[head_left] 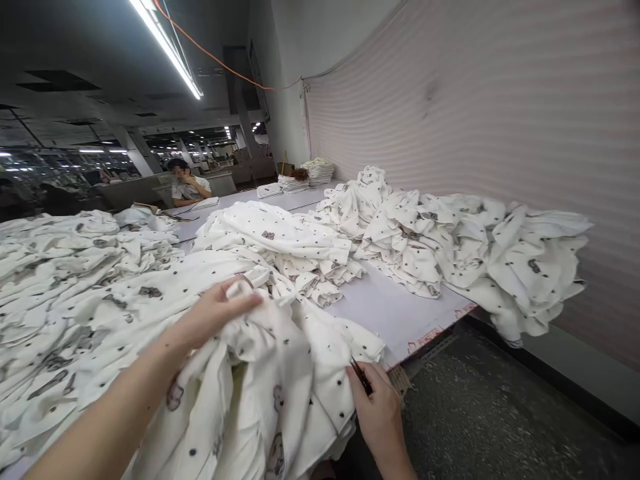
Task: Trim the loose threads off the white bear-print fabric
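Observation:
My left hand [225, 310] is closed, with thumb and fingers pinching a gathered fold of white printed cloth [280, 347]. This cloth carries black dots and small brown animal figures, and it hangs over the near table edge in front of me. At its right side, my right hand [377, 407] is curled around small dark thread snips [361, 377], whose pointed tips face up and left against the cloth. Part of the snips is hidden in the palm.
Heaps of the same cloth lie at left [60, 287] and at right [470, 247], the latter overhanging the table edge. Folded stacks [317, 171] stand at the far end. A person [190, 187] sits across the table [385, 310]. A striped sheet [475, 113] covers the right wall.

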`<state>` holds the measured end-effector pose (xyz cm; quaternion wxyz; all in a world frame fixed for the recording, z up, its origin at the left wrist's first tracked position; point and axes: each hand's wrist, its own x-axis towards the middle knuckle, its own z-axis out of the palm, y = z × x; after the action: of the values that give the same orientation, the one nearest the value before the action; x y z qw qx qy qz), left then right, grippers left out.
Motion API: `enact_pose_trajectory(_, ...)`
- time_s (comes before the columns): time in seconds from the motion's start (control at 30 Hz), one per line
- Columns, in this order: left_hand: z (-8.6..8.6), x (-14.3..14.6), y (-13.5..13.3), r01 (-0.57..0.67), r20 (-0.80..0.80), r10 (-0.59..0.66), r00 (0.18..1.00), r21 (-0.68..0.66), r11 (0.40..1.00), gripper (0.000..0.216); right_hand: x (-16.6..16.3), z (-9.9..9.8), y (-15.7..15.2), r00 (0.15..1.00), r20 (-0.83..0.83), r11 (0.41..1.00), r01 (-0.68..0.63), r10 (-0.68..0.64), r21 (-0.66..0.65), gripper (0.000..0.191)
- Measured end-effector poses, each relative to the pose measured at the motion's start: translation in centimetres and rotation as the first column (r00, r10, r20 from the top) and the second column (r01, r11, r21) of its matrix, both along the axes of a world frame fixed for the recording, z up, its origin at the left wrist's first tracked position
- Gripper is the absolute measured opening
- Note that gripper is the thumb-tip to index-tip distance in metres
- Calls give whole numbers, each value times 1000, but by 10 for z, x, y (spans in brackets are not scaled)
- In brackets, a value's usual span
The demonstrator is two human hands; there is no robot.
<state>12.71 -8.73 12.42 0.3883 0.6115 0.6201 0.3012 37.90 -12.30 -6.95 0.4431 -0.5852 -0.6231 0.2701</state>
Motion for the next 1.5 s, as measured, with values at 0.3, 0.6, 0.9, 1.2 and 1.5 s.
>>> enact_pose_trajectory(0.3,-71,81,-24,506,-531,-419,737,23,862,35,-18,10,-19,900,-428,995,-54,85,84,22)
enact_pose_trajectory(0.6,-72,48,-35,498,-395,-387,833,233,835,19,-7,-5,-18,976,-201,988,-54,83,146,22)
enact_pose_trajectory(0.9,-73,64,-50,481,-582,-299,756,185,857,13,3,41,-12,907,-207,927,-340,368,157,21)
enact_pose_trajectory(1.2,-68,67,-33,216,-78,-220,972,-53,975,26,-18,34,-1,926,-346,966,-63,150,252,11)
enact_pose_trajectory(1.5,-67,69,-33,226,-90,-233,968,-86,970,29,-39,39,0,891,-398,942,-85,218,326,16)
